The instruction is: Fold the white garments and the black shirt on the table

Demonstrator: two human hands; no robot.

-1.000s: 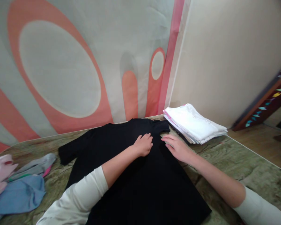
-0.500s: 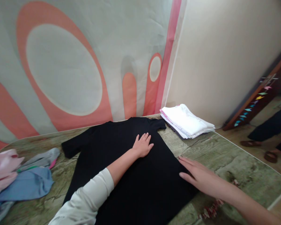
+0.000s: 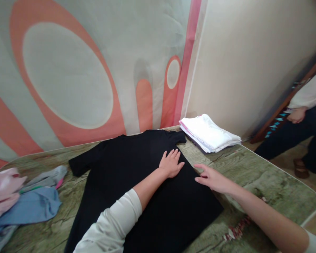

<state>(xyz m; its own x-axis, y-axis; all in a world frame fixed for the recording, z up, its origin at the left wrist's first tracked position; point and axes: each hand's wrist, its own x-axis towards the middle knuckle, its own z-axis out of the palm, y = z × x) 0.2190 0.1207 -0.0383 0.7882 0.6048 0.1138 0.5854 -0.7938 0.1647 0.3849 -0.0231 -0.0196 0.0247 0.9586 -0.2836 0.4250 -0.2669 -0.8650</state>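
Wood-grain tabletop [image 3: 276, 179], mottled green-brown with dark crack-like lines, rounded corner at right, thin pale edging. Far side: wall panel [image 3: 158, 31], pale grey with coral rounded bars and ovals, slightly wrinkled, pink strip down its right edge; plain beige wall [image 3: 242, 63] to the right of it. Black T-shirt [image 3: 137, 158] lies spread in the middle of the table, soft matte fabric, mostly smooth, neck end far, short sleeves out left and right, body running to the near edge of view. Left hand [image 3: 171, 163] lies palm down on the shirt's right half, fingers extended and slightly fanned, nothing gripped. Right hand [image 3: 213, 179] is at the shirt's right edge, partly curled, index finger and thumb pointing left with a gap between them; no fabric visibly held, contact with the edge can't be told. Folded stack [image 3: 209, 135], far right, flat layers, white cloth on top, just beside the right sleeve. Left: loose crumpled heap, pink cloth [image 3: 2, 189], grey cloth [image 3: 46, 179], blue cloth [image 3: 31, 207], soft folds. Near right, ragged reddish patch [image 3: 238, 228], unclear what. Beyond the table at right, another person, dark trousers [image 3: 284, 137], loose pale sleeve [image 3: 309, 91].
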